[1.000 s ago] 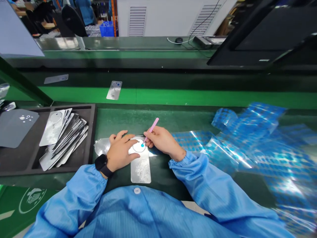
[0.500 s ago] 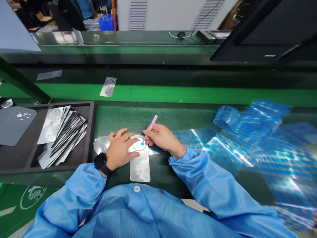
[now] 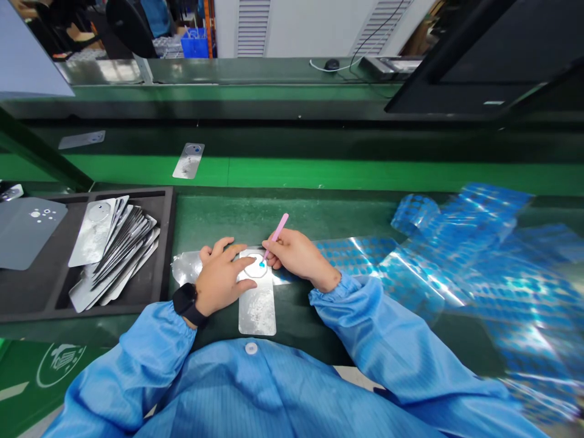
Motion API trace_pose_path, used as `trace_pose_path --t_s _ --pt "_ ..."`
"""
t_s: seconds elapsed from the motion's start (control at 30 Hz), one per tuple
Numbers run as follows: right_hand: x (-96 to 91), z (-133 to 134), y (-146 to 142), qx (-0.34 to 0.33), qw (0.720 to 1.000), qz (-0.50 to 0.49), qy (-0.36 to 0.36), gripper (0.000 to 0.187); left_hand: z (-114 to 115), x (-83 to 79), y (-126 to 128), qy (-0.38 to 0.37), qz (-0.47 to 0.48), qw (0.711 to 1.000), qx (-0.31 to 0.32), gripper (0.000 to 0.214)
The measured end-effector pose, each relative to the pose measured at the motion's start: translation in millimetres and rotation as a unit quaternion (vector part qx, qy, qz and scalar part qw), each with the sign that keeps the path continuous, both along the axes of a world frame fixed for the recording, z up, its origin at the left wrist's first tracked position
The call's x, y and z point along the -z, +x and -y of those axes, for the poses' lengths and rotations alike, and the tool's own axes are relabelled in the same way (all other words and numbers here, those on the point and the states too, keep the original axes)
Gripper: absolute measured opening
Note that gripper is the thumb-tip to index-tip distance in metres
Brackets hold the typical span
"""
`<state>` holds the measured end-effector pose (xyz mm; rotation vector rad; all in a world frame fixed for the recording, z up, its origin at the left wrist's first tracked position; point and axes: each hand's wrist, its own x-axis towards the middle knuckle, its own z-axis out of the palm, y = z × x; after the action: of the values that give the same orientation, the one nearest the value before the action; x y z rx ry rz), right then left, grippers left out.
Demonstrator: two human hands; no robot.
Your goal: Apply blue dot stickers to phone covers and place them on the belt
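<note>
Head view: the left hand [image 3: 222, 281], fingers spread, presses a scuffed silver metal plate [image 3: 257, 310] flat on the green bench [image 3: 283, 210], a firm base while the right hand [image 3: 296, 255] pinches slim pink tweezers [image 3: 277, 233] close, their cyan tip [image 3: 261, 264] at the plate's round outline.

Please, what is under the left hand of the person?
The left hand rests with its index finger on a silvery metal plate, beside crumpled clear film. The palm covers what is beneath it, so that part cannot be seen.

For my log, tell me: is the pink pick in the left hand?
No, the pink pick is in the right hand, and the left hand rests on the metal plate.
</note>
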<state>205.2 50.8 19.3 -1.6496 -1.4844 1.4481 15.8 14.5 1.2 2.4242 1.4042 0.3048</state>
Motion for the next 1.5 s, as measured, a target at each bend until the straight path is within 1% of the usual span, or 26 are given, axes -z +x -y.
trace_pose_path --t_s 0.13,0.3,0.43,0.7,1.0,1.07,1.13,1.17,1.2,1.27,1.3,1.33,1.37,1.4,1.43,1.5 --pt "1.7 1 0 0.009 1.000 0.004 0.004 0.020 2 -1.7 2 0.002 -0.010 1.000 0.004 0.037" --pt "7.2 1 2 -0.001 1.000 -0.001 0.017 0.017 4 -9.6 5 -0.001 -0.027 1.000 0.016 0.029" --pt "10.2 1 3 -0.009 0.999 0.007 0.030 0.016 4 -14.7 8 -0.007 -0.044 0.999 0.031 0.030" --pt "12.5 2 5 -0.027 0.998 0.015 0.058 0.015 3 -11.6 8 0.007 -0.057 0.998 0.039 0.032" --pt "18.0 1 3 -0.027 0.998 0.007 0.056 0.014 3 -12.4 9 -0.002 -0.059 0.998 0.038 0.033" --pt "15.9 0 4 -0.027 0.998 0.005 0.049 0.014 3 -13.1 9 -0.004 -0.058 0.998 0.037 0.032" --pt "10.1 0 7 -0.016 0.999 0.014 0.048 0.015 3 -13.9 10 -0.003 -0.053 0.998 0.036 0.031" --pt "6.3 1 10 -0.005 0.998 0.027 0.060 0.016 2 -14.2 10 -0.003 -0.051 0.998 0.036 0.030" --pt "2.5 3 13 0.007 0.995 0.046 0.087 0.017 2 -14.4 10 -0.003 -0.049 0.998 0.034 0.030" --pt "-2.9 11 19 0.007 0.979 0.089 0.185 0.019 3 -14.3 10 -0.007 -0.044 0.999 0.029 0.030" --pt "-3.6 17 22 -0.012 0.964 0.109 0.243 0.018 3 -14.0 11 -0.010 -0.041 0.999 0.027 0.029" --pt "-2.8 24 23 -0.045 0.946 0.127 0.296 0.019 3 -13.6 11 -0.013 -0.037 0.999 0.025 0.029" --pt "-0.5 32 24 -0.086 0.927 0.148 0.333 0.021 3 -13.0 11 -0.016 -0.033 0.999 0.023 0.029" --pt "2.7 39 23 -0.127 0.911 0.173 0.353 0.024 3 -12.4 10 -0.018 -0.030 0.999 0.021 0.031" --pt "6.5 47 22 -0.163 0.897 0.205 0.356 0.026 3 -11.8 10 -0.018 -0.027 0.999 0.019 0.033" --pt "13.4 59 18 -0.211 0.874 0.279 0.336 0.028 3 -10.8 10 -0.019 -0.026 0.999 0.016 0.036"
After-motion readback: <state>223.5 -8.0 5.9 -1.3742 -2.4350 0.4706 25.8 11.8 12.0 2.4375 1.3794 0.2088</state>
